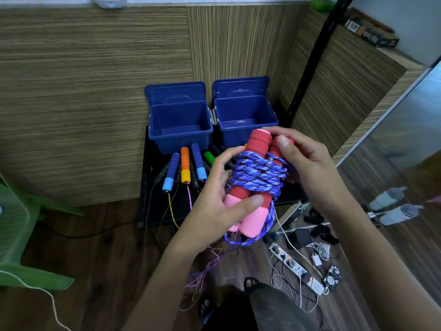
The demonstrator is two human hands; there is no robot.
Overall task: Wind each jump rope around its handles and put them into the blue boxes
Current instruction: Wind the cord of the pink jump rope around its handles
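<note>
I hold a jump rope with two red-and-pink foam handles point(251, 218) side by side, its purple braided cord point(261, 174) wound around their middle. My left hand point(216, 206) grips the lower pink ends, thumb across them. My right hand point(303, 161) grips the upper red ends, thumb on top. A loose cord loop hangs below the handles. Two open blue boxes, the left box point(180, 140) and the right box point(248, 133), stand empty behind on a black table point(152, 211). More jump ropes with blue point(199, 164), orange point(185, 164) and green point(209, 156) handles lie in front of the boxes.
Wood-patterned panels stand behind and to the right. A green plastic chair point(14, 225) is at the left. On the wooden floor lie a power strip point(298, 267), chargers, cables and loose rope ends. A mirror point(405, 163) leans at the right. My foot in a sandal shows below.
</note>
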